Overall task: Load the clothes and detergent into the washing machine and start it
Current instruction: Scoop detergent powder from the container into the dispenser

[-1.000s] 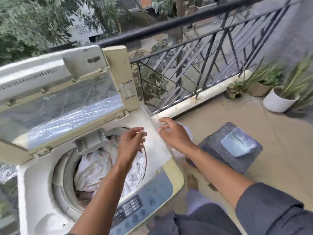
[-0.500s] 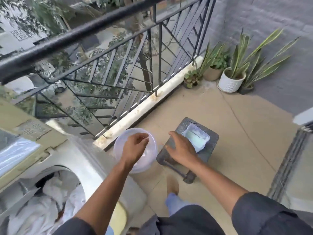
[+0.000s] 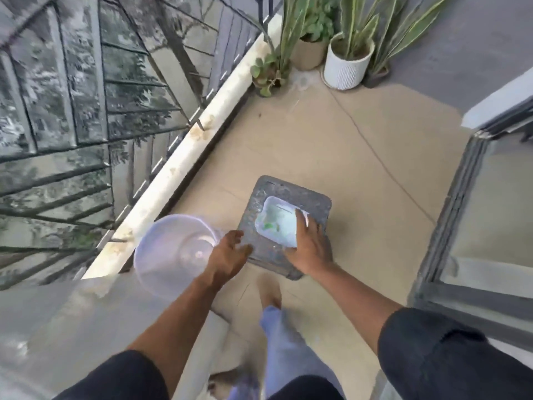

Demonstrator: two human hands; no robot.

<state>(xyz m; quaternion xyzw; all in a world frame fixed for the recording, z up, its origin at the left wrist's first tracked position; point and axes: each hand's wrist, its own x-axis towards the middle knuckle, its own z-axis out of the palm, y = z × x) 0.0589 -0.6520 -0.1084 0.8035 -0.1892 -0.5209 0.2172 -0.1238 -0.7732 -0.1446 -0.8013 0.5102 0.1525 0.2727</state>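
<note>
Balcony floor [image 3: 331, 145], beige and bare, runs between a dark metal railing [image 3: 101, 116] on the left and a grey-framed door [image 3: 461, 212] on the right. Head view, motion-blurred. Potted plants at the far end: a white ribbed pot [image 3: 344, 69] with long striped leaves, a tan pot [image 3: 308, 53] beside it, a small leafy one [image 3: 266, 73] by the kerb. Grey square stool [image 3: 305, 194] stands mid-floor. On it sits a white square detergent tub [image 3: 274, 223], open-topped, pale contents with green flecks. Right hand [image 3: 310, 246] is on the tub's near right edge, fingers laid over the rim; grip looks closed on the tub, blur makes it unsure. Left hand [image 3: 227, 255] hovers between the stool and a clear round plastic bowl [image 3: 173, 252]; fingers loosely spread, grip released, holding nothing. Bowl is just left of the left hand, seemingly past the pale washing machine top [image 3: 72, 313] that fills the lower left corner. Dark sleeves on both arms. One bare foot [image 3: 269, 290] on the floor below the stool, light blue trouser leg [image 3: 285, 342] behind it.
</note>
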